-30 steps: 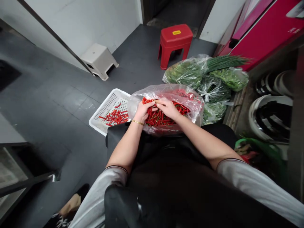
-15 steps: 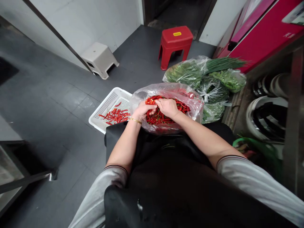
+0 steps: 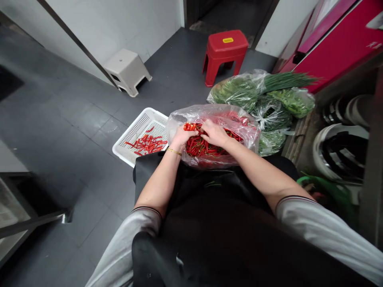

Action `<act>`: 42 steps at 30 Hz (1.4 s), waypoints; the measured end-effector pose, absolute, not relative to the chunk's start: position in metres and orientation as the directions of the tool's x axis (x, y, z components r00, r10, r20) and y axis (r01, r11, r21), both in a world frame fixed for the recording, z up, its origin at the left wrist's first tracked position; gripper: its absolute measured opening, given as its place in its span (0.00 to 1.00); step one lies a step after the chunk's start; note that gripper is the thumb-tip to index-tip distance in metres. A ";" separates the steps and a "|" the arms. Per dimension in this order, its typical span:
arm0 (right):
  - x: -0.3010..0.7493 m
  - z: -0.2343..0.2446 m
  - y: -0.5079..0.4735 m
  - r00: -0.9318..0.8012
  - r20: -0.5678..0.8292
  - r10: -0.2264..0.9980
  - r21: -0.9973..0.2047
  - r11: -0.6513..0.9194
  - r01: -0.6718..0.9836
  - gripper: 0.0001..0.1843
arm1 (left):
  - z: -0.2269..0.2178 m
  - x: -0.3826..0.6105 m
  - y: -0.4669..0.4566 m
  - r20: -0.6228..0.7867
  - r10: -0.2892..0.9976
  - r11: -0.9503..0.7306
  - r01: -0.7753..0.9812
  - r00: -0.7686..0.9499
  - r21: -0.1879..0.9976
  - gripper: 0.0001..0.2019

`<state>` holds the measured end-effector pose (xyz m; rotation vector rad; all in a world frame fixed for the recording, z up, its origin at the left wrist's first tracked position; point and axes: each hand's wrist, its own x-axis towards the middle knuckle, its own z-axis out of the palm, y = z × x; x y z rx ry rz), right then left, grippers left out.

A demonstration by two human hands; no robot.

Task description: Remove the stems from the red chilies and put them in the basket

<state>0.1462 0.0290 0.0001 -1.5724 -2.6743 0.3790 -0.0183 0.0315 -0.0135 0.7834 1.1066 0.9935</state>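
A clear plastic bag (image 3: 236,119) full of small red chillies (image 3: 206,149) rests on my lap, on a black apron. Both hands are inside its mouth. My left hand (image 3: 180,138), with a thin gold bracelet at the wrist, is closed around a bunch of red chillies. My right hand (image 3: 214,133) is curled beside it, fingertips pinching at the same bunch. To the left on the floor lies a white perforated tray (image 3: 134,135) holding a small heap of loose chillies (image 3: 148,144).
Bags of green vegetables (image 3: 236,91) and long green chives (image 3: 287,79) lie behind the chilli bag. A red stool (image 3: 225,52) and a beige stool (image 3: 127,71) stand further back. A magenta cabinet (image 3: 338,44) and stacked pots (image 3: 338,151) are on the right.
The hands shifted slightly inside the bag, working at the chilli bunch; the view moved a little. The tray and bags stay put.
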 end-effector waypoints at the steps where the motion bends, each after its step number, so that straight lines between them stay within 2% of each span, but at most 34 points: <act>1: 0.148 0.005 0.031 -0.479 -0.093 0.873 -0.271 0.441 0.856 0.15 | -0.014 -0.015 0.030 -0.331 0.934 0.356 -0.266 0.137 0.896 0.14; 6: 0.149 0.008 0.030 -0.413 -0.022 0.910 -0.585 0.323 0.743 0.10 | -0.012 0.003 0.025 -0.281 0.957 0.288 -0.319 0.067 0.903 0.16; 10: 0.139 -0.011 0.012 -0.115 0.072 0.991 -0.717 0.131 0.684 0.12 | -0.013 0.010 0.025 -0.337 0.941 0.303 -0.416 -0.009 0.858 0.12; 12: 0.134 -0.017 0.002 -0.047 -0.055 0.997 -0.801 -0.015 0.599 0.14 | -0.013 0.010 0.026 -0.383 0.924 0.348 -0.451 0.017 0.822 0.10; 14: 0.133 -0.017 -0.003 -0.142 -0.267 0.953 -0.880 -0.181 0.440 0.18 | -0.012 0.010 0.026 -0.397 0.915 0.382 -0.468 0.071 0.797 0.08; 16: 0.134 -0.012 -0.003 -0.254 -0.354 0.900 -0.918 -0.284 0.276 0.20 | -0.008 0.010 0.026 -0.363 0.924 0.374 -0.479 0.121 0.794 0.08; 18: 0.139 -0.004 0.001 -0.299 -0.312 0.902 -0.940 -0.247 0.235 0.19 | -0.004 0.010 0.023 -0.304 0.944 0.327 -0.472 0.127 0.819 0.08; 20: 0.146 0.005 0.006 -0.327 -0.235 0.916 -0.923 -0.105 0.369 0.18 | 0.002 0.011 0.018 -0.234 0.970 0.242 -0.392 0.068 0.888 0.09; 23: 0.153 0.014 0.012 -0.327 -0.164 0.931 -0.786 0.077 0.613 0.18 | 0.011 0.012 0.009 -0.090 0.995 0.095 -0.152 0.038 0.984 0.11; 25: 0.153 0.017 0.010 -0.288 -0.212 0.934 -0.763 0.025 0.645 0.19 | 0.015 0.012 0.005 -0.036 0.996 0.042 -0.064 0.082 0.997 0.11; 26: 0.151 0.017 0.007 -0.276 -0.262 0.925 -0.787 -0.040 0.615 0.19 | 0.016 0.011 0.005 -0.035 0.996 0.041 -0.080 0.081 0.996 0.11; 28: 0.143 0.017 -0.004 -0.313 -0.330 0.891 -0.852 -0.139 0.504 0.20 | 0.014 0.010 0.009 -0.110 0.991 0.123 -0.209 0.074 0.970 0.10; 29: 0.138 0.017 -0.011 -0.374 -0.330 0.867 -0.877 -0.136 0.460 0.20 | 0.012 0.009 0.012 -0.185 0.977 0.207 -0.289 0.104 0.935 0.09; 31: 0.131 0.017 -0.023 -0.579 -0.273 0.768 -0.898 0.011 0.439 0.19 | 0.006 0.006 0.018 -0.353 0.902 0.426 -0.380 0.247 0.821 0.07; 33: 0.130 0.016 -0.028 -0.762 -0.260 0.593 -0.841 0.249 0.480 0.16 | 0.001 0.003 0.023 -0.462 0.804 0.585 -0.359 0.373 0.728 0.06; 34: 0.134 0.016 -0.026 -0.794 -0.299 0.530 -0.772 0.355 0.528 0.14 | 0.000 0.001 0.024 -0.485 0.784 0.611 -0.345 0.387 0.712 0.06; 35: 0.139 0.015 -0.022 -0.773 -0.364 0.520 -0.670 0.430 0.605 0.11 | -0.001 -0.001 0.025 -0.489 0.789 0.607 -0.345 0.373 0.716 0.06; 37: 0.151 0.011 -0.009 -0.606 -0.457 0.651 -0.366 0.483 0.796 0.05 | -0.001 -0.005 0.027 -0.459 0.829 0.555 -0.368 0.320 0.746 0.07; 39: 0.156 0.004 0.003 -0.467 -0.391 0.793 -0.113 0.463 0.879 0.12 | 0.000 -0.010 0.029 -0.427 0.857 0.512 -0.387 0.289 0.767 0.11; 40: 0.155 -0.001 0.006 -0.454 -0.342 0.823 -0.047 0.467 0.883 0.15 | 0.000 -0.012 0.030 -0.422 0.862 0.505 -0.389 0.282 0.771 0.12; 42: 0.147 -0.011 0.008 -0.500 -0.289 0.816 -0.005 0.521 0.854 0.20 | -0.002 -0.016 0.032 -0.426 0.864 0.502 -0.382 0.269 0.776 0.10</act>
